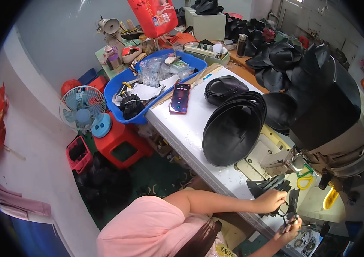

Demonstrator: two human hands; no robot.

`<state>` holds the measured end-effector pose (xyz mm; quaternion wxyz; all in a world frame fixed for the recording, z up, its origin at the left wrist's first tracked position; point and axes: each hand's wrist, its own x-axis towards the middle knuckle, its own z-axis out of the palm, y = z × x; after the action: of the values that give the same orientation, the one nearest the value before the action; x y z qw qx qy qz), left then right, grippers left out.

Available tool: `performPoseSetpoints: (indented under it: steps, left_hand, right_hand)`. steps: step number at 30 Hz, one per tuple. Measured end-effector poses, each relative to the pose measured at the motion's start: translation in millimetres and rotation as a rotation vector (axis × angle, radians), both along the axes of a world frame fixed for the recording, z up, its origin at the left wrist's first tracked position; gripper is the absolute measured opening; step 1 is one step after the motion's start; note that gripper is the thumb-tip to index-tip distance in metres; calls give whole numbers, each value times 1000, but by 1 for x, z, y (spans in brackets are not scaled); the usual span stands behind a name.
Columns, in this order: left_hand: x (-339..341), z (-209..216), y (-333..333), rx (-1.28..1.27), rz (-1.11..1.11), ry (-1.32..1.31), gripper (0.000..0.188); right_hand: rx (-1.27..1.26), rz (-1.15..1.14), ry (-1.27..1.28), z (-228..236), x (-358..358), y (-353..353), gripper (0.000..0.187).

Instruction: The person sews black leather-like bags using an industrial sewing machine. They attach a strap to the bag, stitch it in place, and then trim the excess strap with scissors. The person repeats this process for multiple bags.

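My left hand [271, 201] is closed at the front edge of the sewing table, its fingertips pinching a thin black looped piece [282, 209]. Nearer to me, my right hand [289, 232] grips the other end of that piece. Whether it is a strap or a tool handle is too small to tell. Just beyond my left hand lies a bunch of black strips [270, 184]. A sewing machine [291, 162] stands past them. Beside its needle area are scissors with yellow and green handles [305, 180].
Stacked black oval pieces [233, 132], a black coiled bundle [225, 89] and a lit phone [180, 98] lie on the white table [182, 128]. A cluttered blue tub [113, 88] adjoins it. Left are a red stool [124, 145] and a fan [82, 109].
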<state>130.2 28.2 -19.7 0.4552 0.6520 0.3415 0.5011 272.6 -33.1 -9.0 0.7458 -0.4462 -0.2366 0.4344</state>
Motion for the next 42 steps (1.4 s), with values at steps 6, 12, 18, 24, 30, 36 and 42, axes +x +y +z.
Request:
performPoseSetpoints:
  steps: [6,12,18,24,30,36,42]
  left_hand:
    - [-27,10,7,283,146,231,11]
    - [-59,-3,30,206,292,398,11]
    - [-48,-17,35,101,165,335,14]
    - [-39,-45,39,92,271,431,12]
    - [-46,-43,32,164,376,362,12]
    - [-54,-33,29,225,362,215,11]
    - [-121,14,25,306,447,-36,7]
  right_hand:
    - [154,394,-46,-13,18,-4,12]
    - [147,207,65,22,41,-33,27]
    - [-199,164,-357,-22,-11,37,9]
    - [-207,69,-761,-65,-23,65,11]
    - [-160,-30,-1125,-70,-28,69,10]
    - [-172,-21,-1086,-63,-35,66,25]
    - [-153,-2,-969,-64,-35,66,20]
